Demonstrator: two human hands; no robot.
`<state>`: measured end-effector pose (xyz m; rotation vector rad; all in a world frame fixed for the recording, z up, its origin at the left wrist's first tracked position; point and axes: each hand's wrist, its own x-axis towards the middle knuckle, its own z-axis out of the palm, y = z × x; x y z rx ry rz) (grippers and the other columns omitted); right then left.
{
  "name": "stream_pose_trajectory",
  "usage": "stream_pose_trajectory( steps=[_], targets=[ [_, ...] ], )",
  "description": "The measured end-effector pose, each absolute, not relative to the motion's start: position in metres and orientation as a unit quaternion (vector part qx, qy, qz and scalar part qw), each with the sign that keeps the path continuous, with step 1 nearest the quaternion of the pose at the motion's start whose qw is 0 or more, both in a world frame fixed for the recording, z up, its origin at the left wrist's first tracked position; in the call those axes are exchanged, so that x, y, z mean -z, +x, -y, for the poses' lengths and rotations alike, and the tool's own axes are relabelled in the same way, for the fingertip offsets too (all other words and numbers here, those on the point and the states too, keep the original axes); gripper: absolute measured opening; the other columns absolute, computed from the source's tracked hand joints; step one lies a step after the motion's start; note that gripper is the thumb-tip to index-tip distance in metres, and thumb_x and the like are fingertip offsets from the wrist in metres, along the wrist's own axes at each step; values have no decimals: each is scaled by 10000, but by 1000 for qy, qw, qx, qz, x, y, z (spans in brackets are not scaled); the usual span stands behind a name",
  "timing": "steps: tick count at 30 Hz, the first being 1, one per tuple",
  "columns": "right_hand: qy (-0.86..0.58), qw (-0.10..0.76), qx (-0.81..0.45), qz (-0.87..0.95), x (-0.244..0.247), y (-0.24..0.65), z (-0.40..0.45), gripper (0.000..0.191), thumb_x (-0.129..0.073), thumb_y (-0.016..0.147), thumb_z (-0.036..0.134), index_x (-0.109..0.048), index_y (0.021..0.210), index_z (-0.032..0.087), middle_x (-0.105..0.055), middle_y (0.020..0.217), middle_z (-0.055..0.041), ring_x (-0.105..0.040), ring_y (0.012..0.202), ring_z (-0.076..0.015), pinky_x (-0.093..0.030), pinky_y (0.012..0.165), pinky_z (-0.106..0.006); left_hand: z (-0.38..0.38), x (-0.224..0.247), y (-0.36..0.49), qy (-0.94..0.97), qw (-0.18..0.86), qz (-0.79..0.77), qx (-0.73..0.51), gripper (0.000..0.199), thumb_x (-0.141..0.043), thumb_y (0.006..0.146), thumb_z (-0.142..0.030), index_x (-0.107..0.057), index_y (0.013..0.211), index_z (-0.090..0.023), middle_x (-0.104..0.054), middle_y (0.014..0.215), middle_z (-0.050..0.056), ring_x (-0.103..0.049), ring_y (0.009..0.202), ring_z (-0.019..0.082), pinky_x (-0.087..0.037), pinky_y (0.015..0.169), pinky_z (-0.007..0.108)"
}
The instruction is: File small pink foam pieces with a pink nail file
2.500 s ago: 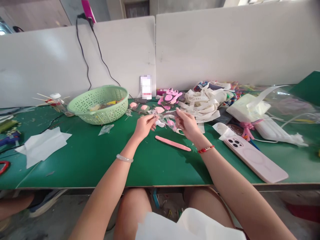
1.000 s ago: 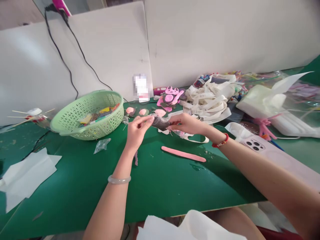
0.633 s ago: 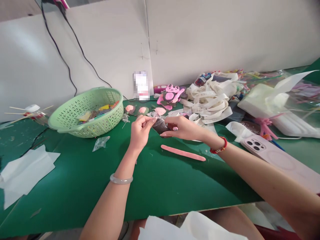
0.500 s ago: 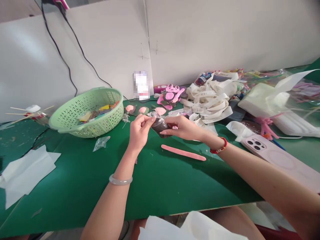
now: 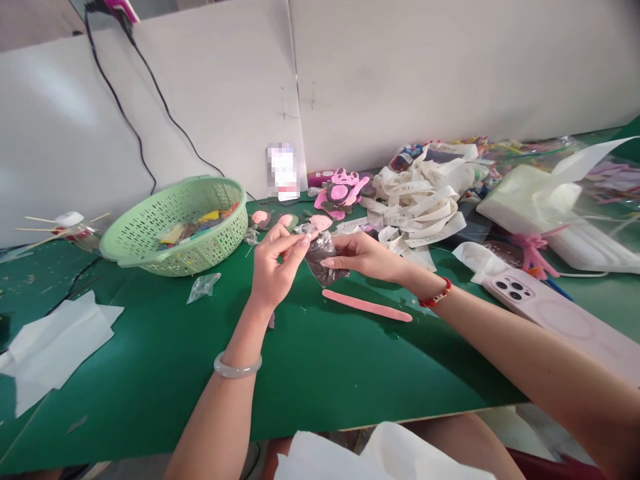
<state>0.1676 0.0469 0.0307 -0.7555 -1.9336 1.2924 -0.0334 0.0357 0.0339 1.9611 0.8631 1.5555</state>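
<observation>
A small clear plastic bag (image 5: 317,257) is held up between the two hands, over the green desk (image 5: 350,373). Its film is thin, wrinkled and glossy, with pale glints across the front. A dark grey-brown mass fills most of it; what that is made of cannot be told. The upper edge is crumpled and more see-through, and the bag tilts, one corner pointing down toward the desk.

The left hand (image 5: 273,273) keeps a narrow grip, thumb and forefinger pinching the bag's upper left edge. The grip of the right hand (image 5: 367,257) is closed on the bag's right side, thumb laid across the front. A pale bangle (image 5: 237,367) circles the left wrist, a red bracelet (image 5: 437,293) the right.

Just beyond the bag's low corner in the view, a flat pink strip (image 5: 367,306) with rounded ends lies on the desk. Behind the hands are a row of pink rounded pieces (image 5: 286,220) on darker bases, a pink-and-dark figure (image 5: 340,193) and a heap of printed white ribbon (image 5: 420,193).

Farther left stands a green perforated basket (image 5: 225,240) holding coloured bits, with white paper (image 5: 60,347) nearer the viewer. Over to the right lies a pale pink phone (image 5: 560,317).
</observation>
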Motion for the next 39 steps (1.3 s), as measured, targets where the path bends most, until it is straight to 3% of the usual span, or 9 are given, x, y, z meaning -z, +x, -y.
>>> stream_pose_trajectory(
  steps=[5,9,16,21,29,39],
  targets=[
    [-272,343,-483,758,-34,170,-47,401,-712,805,543,-687,883,150,-622,734,-21,-525,675,-146,-413,588,-273,-33,-38,-36,696,312,-345,-547,165,-711,829,-432,-796,867,-295,-396,642,-24,-399,648,129,-488,759,347],
    [-271,341,-466,770,-36,172,-47,387,-710,813,531,-707,886,151,-654,778,-39,-552,702,-157,-426,604,-278,-32,-41,-38,699,328,-362,-523,136,-759,795,-374,-798,901,-298,-366,631,-28,-368,615,120,-434,642,299],
    [-288,341,-447,775,-37,173,-46,373,-696,827,508,-722,911,146,-682,818,-49,-583,721,-164,-446,620,-279,-31,-46,-39,750,228,-330,-525,67,-763,800,-312,-789,861,-312,-361,643,-41,-372,594,113,-467,715,320],
    [-288,318,-456,779,-39,175,-47,337,-685,838,464,-715,917,138,-691,816,-56,-602,720,-169,-462,635,-283,-31,-49,-45,789,201,-332,-475,141,-744,817,-328,-782,953,-318,-368,667,-35,-387,608,123,-473,714,319],
    [-267,269,-436,816,-50,184,-46,334,-654,870,465,-667,799,138,-596,654,1,-473,568,-104,-335,516,-237,-28,-55,-53,821,183,-361,-401,184,-707,845,-296,-754,1023,-286,-350,704,-27,-391,630,130,-427,674,283],
    [-267,297,-473,785,-50,183,-46,380,-706,819,480,-707,895,107,-645,758,-48,-523,642,-135,-387,561,-250,-24,-57,-50,819,273,-347,-367,170,-652,872,-276,-677,1035,-236,-372,730,-15,-397,623,131,-377,590,257]
  ],
)
